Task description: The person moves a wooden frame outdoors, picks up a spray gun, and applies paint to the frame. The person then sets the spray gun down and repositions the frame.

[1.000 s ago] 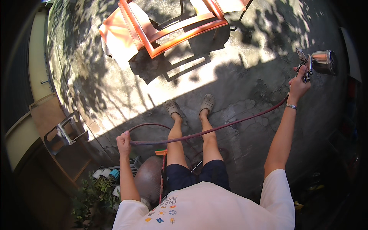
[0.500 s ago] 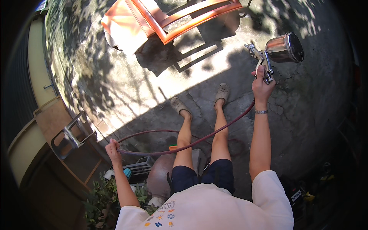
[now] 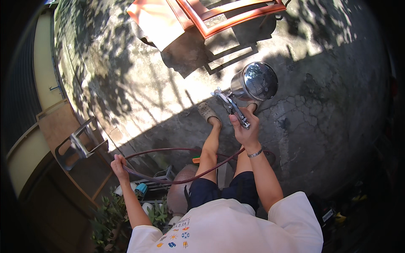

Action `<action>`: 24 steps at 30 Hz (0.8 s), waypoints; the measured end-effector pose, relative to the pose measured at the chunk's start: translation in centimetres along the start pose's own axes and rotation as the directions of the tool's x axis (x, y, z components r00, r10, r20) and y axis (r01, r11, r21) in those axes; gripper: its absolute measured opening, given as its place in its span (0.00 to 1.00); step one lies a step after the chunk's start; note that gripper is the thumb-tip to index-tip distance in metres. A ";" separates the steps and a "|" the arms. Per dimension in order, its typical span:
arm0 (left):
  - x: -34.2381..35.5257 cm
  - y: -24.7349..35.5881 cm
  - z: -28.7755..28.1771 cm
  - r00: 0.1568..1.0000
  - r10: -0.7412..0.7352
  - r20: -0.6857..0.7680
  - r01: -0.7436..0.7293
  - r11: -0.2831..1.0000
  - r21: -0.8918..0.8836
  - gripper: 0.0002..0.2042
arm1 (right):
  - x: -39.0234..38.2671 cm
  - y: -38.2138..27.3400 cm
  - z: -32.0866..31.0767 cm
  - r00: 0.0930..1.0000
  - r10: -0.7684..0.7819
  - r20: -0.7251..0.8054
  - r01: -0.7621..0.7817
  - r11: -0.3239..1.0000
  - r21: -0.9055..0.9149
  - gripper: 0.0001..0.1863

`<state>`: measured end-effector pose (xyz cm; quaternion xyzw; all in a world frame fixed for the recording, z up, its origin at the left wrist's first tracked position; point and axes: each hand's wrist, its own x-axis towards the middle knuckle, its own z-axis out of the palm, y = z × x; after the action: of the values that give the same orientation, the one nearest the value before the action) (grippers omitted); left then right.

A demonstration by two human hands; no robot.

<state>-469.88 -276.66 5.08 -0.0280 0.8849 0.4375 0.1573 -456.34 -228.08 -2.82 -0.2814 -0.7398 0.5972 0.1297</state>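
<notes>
Grey concrete floor (image 3: 320, 126) fills most of the frame, sunlit and leaf-shadowed toward the upper left, shaded toward the right. At the bottom centre, a person in a white T-shirt (image 3: 228, 230) and navy shorts (image 3: 204, 194) stands facing the top edge. Up there, cut off by it, I see an orange-red frame (image 3: 244, 20) beside a flat orange sheet (image 3: 158, 21). A brown panel (image 3: 63, 126) takes the left side, with leafy plants (image 3: 110, 219) at lower left. Across the lower middle sags a dark red hose (image 3: 181, 182); it seems to meet the gun below the right hand, though the wrist hides the join. The silver spray gun (image 3: 230, 104) sits just above centre, its shiny round cup (image 3: 255, 82) to the right. The right hand (image 3: 248, 130) is wrapped around its handle; the left hand (image 3: 119, 166), left of centre, is closed around the hose. Smallest, a metal band (image 3: 255, 154) circles the right wrist.
</notes>
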 end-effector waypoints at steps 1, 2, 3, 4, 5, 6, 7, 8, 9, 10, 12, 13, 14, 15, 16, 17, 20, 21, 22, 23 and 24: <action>0.2 0.1 0.2 1.000 -0.003 0.002 0.003 1.000 -0.009 0.30 | -0.4 -0.4 0.1 1.000 -0.010 0.028 0.009 1.000 0.022 0.17; 0.3 0.3 0.5 1.000 -0.007 0.005 0.007 1.000 -0.019 0.30 | -0.6 -0.8 0.2 0.998 -0.020 0.057 0.017 0.999 0.044 0.17; 0.4 0.6 1.2 1.000 -0.011 0.005 0.012 1.000 -0.029 0.30 | -0.5 -1.3 0.0 0.999 -0.011 0.045 0.009 0.998 0.058 0.17; 0.5 1.0 2.0 1.000 -0.001 0.021 0.001 0.999 -0.032 0.30 | 0.0 -1.0 -0.6 0.999 -0.021 0.029 0.021 1.000 0.013 0.17; 0.7 1.4 2.9 0.999 0.010 0.037 -0.008 0.999 -0.036 0.30 | 0.9 -0.5 -1.3 0.999 -0.031 0.014 0.032 0.999 -0.032 0.17; 0.8 1.9 3.5 0.998 0.016 0.052 -0.015 0.999 -0.033 0.30 | 1.6 0.0 -2.1 0.999 -0.036 0.001 0.036 0.997 -0.072 0.17; 0.9 2.3 4.2 0.998 0.020 0.061 -0.019 1.000 -0.006 0.29 | 3.0 -0.6 -3.2 0.999 -0.020 -0.043 0.014 0.993 -0.117 0.16; 1.0 2.7 5.1 0.997 0.022 0.069 -0.023 1.000 0.020 0.29 | 4.3 0.4 -4.3 0.994 -0.044 -0.102 0.030 0.990 -0.137 0.16; 0.9 3.1 6.0 0.997 0.025 0.074 -0.028 0.999 0.047 0.29 | 5.7 1.7 -5.6 0.985 -0.071 -0.159 0.046 0.987 -0.157 0.15; 1.1 3.7 7.0 0.996 0.023 0.089 -0.030 0.996 0.081 0.29 | 7.2 2.6 -7.3 0.979 -0.051 -0.195 0.016 0.984 -0.177 0.15; 1.0 5.0 8.8 0.994 0.013 0.111 -0.030 0.987 0.156 0.29 | 10.1 4.4 -10.6 0.963 -0.047 -0.266 -0.009 0.979 -0.206 0.18; 1.0 5.4 9.6 0.994 0.011 0.112 -0.030 0.986 0.164 0.28 | 11.6 5.1 -12.3 0.950 -0.066 -0.304 -0.003 0.976 -0.219 0.20; 0.9 5.9 10.4 0.994 0.010 0.112 -0.029 0.985 0.173 0.28 | 13.1 5.9 -14.0 0.942 -0.067 -0.330 -0.011 0.973 -0.231 0.21; 0.9 6.2 11.4 0.993 0.008 0.116 -0.028 0.983 0.179 0.28 | 14.5 6.7 -15.7 0.932 -0.068 -0.356 -0.023 0.969 -0.246 0.21; 1.0 6.6 12.2 0.993 -0.015 0.117 -0.005 0.985 0.172 0.28 | 15.9 7.1 -17.3 0.921 -0.072 -0.383 -0.034 0.964 -0.262 0.22; 0.9 7.0 13.0 0.992 -0.038 0.118 0.018 0.986 0.165 0.27 | 17.3 7.5 -18.8 0.911 -0.074 -0.406 -0.047 0.958 -0.281 0.21; 0.8 7.8 15.3 0.989 -0.042 0.140 0.017 0.985 0.174 0.26 | 21.2 7.7 -22.8 0.876 -0.106 -0.470 -0.058 0.945 -0.323 0.21; 1.0 8.1 16.0 0.987 -0.029 0.157 0.001 0.984 0.181 0.26 | 22.4 8.0 -24.3 0.857 -0.136 -0.497 -0.045 0.941 -0.335 0.21; 1.0 8.7 16.8 0.985 -0.028 0.168 -0.003 0.984 0.180 0.26 | 23.5 8.2 -25.6 0.838 -0.167 -0.520 -0.028 0.938 -0.346 0.22; 1.1 9.3 17.5 0.983 -0.026 0.181 -0.006 0.984 0.178 0.26 | 24.4 8.2 -27.1 0.823 -0.169 -0.541 -0.039 0.935 -0.352 0.22; 1.4 9.7 18.0 0.980 -0.024 0.196 -0.011 0.984 0.176 0.26 | 25.1 8.1 -28.6 0.808 -0.171 -0.564 -0.053 0.932 -0.358 0.22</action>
<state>-468.44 -256.47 1.90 0.0266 0.9002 0.3574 0.2475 -459.42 -189.49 -7.01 -0.4470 -0.7676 0.3323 0.3172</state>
